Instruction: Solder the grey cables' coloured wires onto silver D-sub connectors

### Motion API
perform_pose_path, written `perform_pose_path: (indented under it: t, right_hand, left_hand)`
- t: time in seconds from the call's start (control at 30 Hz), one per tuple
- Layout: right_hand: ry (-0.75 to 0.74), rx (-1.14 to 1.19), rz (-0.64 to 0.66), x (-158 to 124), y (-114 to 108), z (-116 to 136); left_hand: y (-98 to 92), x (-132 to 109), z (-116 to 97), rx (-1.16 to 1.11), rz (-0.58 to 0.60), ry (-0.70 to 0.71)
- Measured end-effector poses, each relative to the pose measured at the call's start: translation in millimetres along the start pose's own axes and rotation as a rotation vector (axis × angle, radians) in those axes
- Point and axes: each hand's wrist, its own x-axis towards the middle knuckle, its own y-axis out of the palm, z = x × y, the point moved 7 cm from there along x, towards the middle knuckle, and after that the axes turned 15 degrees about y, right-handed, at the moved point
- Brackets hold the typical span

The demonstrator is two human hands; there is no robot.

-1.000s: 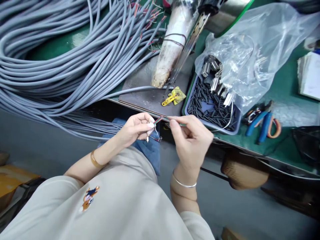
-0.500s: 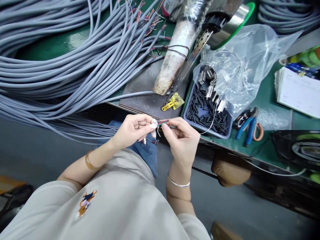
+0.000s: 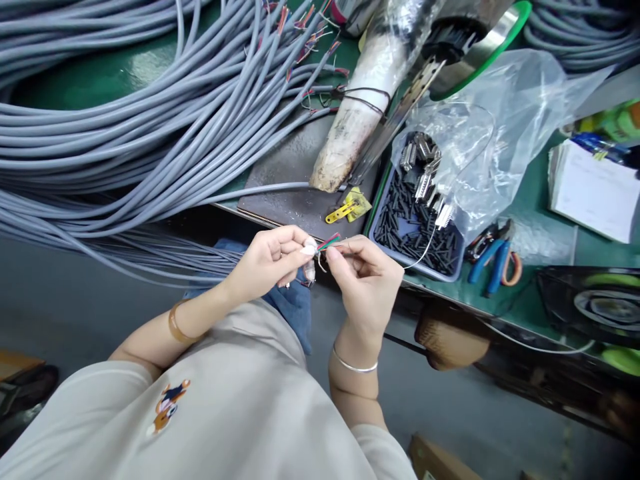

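Observation:
Thin coloured wires (image 3: 330,241), red, green and white, fan out between my two hands in front of the bench edge. My left hand (image 3: 280,257) is closed, pinching the wires at their base with a white-covered thumb and finger. A closed pinch of my right hand (image 3: 367,270) meets the wires from the other side; the thumb and forefinger seem to grip one wire's end. A thin white strand (image 3: 425,257) runs away to the right from behind my right hand. Below my left hand a small metal connector part shows, mostly hidden.
Grey cables (image 3: 200,147) cover the left of the bench. A white wrapped tube (image 3: 345,133) points down at a dark board (image 3: 280,207) holding a yellow tag (image 3: 341,212). Right of it stand a blue bin (image 3: 419,263) of black sleeves and connectors, a plastic bag (image 3: 515,133) and pliers (image 3: 495,267).
The red and green wires now fan upward above my fingertips, where they lay flatter between the hands. My hands stay close together; the whole view has shifted slightly.

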Motion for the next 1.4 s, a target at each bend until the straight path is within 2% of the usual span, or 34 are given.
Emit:
perform_pose_path:
  t: [0.07,0.17,0.33,0.67,0.83,1.4]
  right_hand:
    - [0.067,0.071,0.036,2.2,1.6,-8.7]
    - [0.105,0.117,0.017,3.8,0.1,-16.5]
    - [0.104,0.169,-0.018,5.1,-3.4,-16.9]
    - [0.146,0.141,0.024,8.3,2.2,-16.8]
    - [0.117,0.096,0.021,6.9,1.8,-14.2]
    - [0.140,0.131,0.049,5.5,2.0,-17.2]
  left_hand:
    - [0.8,1.9,0.8,-0.073,-0.004,-0.035]
    - [-0.4,3.5,2.7,-0.101,-0.013,-0.072]
    - [-2.6,2.8,6.2,-0.101,-0.024,-0.080]
    - [0.1,2.9,7.4,-0.106,-0.011,-0.087]
    - [0.4,2.7,6.5,-0.093,-0.032,-0.079]
    - [1.6,3.7,3.6,-0.069,0.001,-0.039]
